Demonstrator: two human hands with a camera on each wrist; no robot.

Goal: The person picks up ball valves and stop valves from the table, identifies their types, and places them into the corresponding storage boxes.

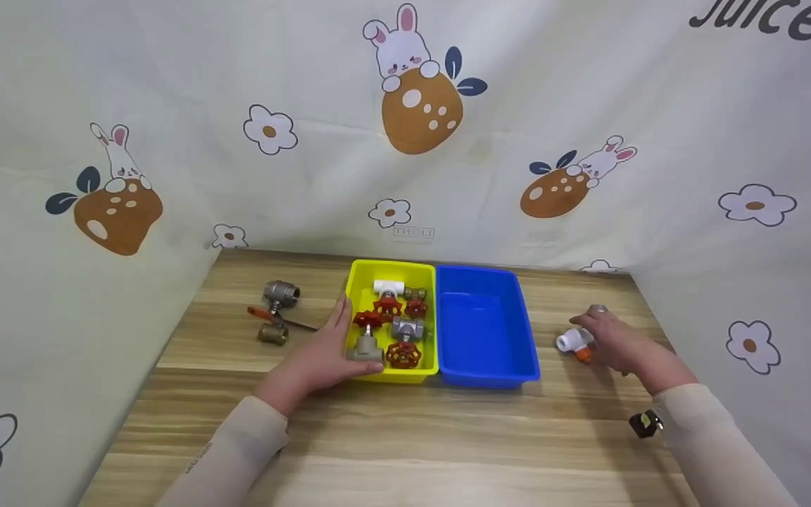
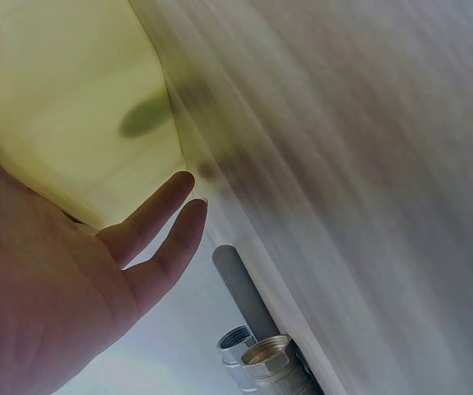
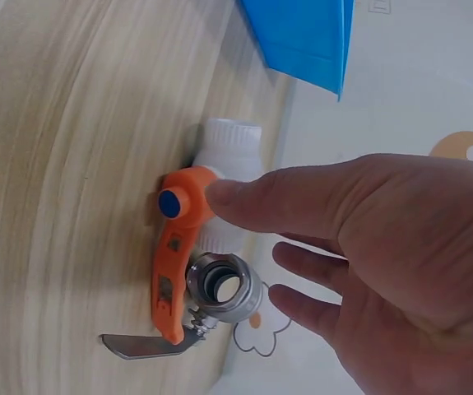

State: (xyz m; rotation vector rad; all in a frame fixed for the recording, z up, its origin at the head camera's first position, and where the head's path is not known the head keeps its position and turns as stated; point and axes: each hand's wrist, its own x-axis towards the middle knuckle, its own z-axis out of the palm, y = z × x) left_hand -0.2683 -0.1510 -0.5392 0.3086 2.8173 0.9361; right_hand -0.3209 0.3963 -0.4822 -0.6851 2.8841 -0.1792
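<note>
My left hand (image 1: 321,355) rests against the left side of the yellow bin (image 1: 393,377), its thumb over the near rim. Inside that bin lie several valves with red round handles (image 1: 403,355). At the right, my right hand (image 1: 613,339) is over a white plastic valve (image 1: 574,341) with an orange lever (image 3: 170,280). In the right wrist view the thumb is at the orange lever's hub, and the other fingers are partly hidden behind it. A metal valve (image 3: 224,286) with a steel lever sits beside the white one.
The blue bin (image 1: 486,331) stands against the yellow one's right side. Metal ball valves (image 1: 281,293), one with a red lever, lie left of the yellow bin. A small black object (image 1: 645,424) is near my right sleeve. A printed cloth hangs behind the wooden table.
</note>
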